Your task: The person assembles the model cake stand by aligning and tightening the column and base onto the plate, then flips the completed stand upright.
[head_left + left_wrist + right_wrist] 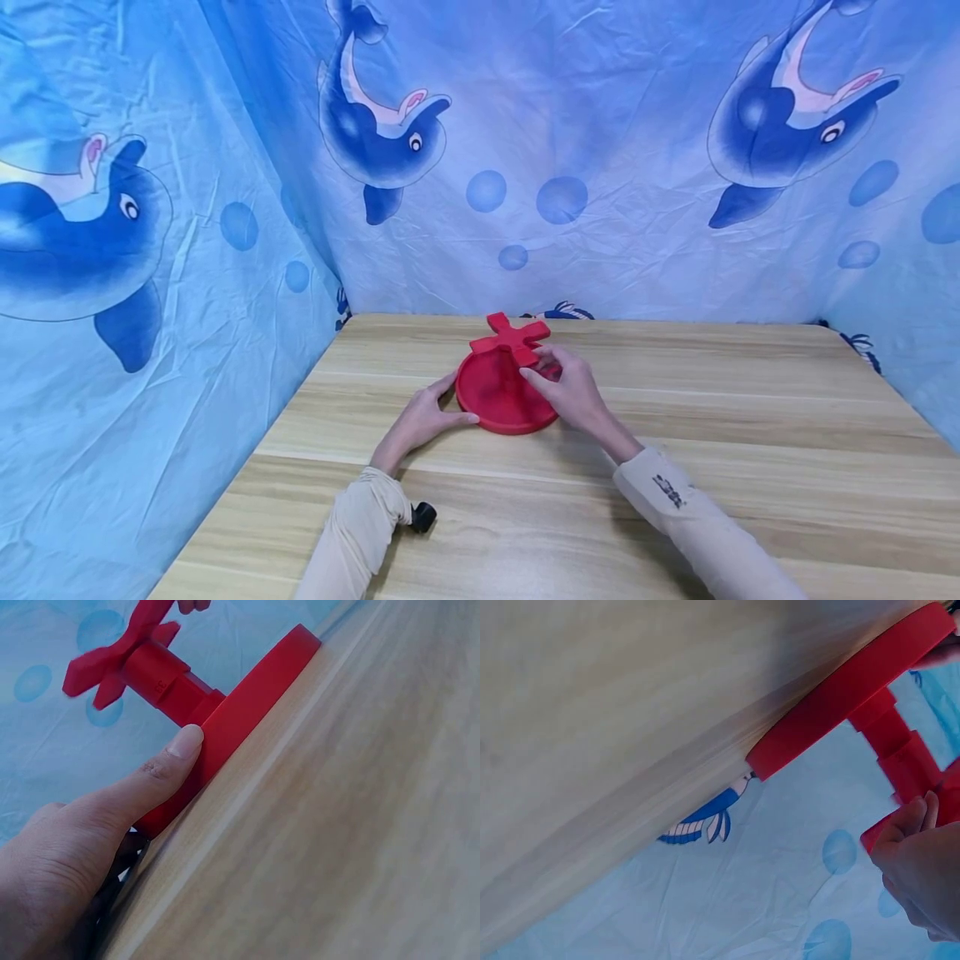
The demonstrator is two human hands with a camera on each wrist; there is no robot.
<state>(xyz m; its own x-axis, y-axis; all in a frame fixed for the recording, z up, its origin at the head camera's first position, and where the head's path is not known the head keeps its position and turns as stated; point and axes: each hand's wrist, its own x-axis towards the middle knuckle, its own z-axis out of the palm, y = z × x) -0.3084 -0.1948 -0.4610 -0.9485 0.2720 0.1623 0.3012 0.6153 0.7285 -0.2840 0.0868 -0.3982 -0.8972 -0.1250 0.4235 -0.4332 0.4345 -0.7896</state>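
A round red base (497,408) with a raised rim rests on the wooden table. From its middle rises a stepped red post (169,688), topped by a red cross-shaped piece (512,337) with flared arms. My left hand (420,421) grips the near left side of the base, its thumb (169,761) lying on the rim and its fingers round the edge. With thumb and fingers my right hand (573,392) pinches the cross-shaped piece by its near right arm. In the right wrist view, that hand partly hides the cross.
The wooden table (750,400) runs back to a blue curtain (637,267) printed with whales, which also hangs along both sides. A small black device (423,517) sits at the left wrist. Printed cloth shows just past the table's back edge.
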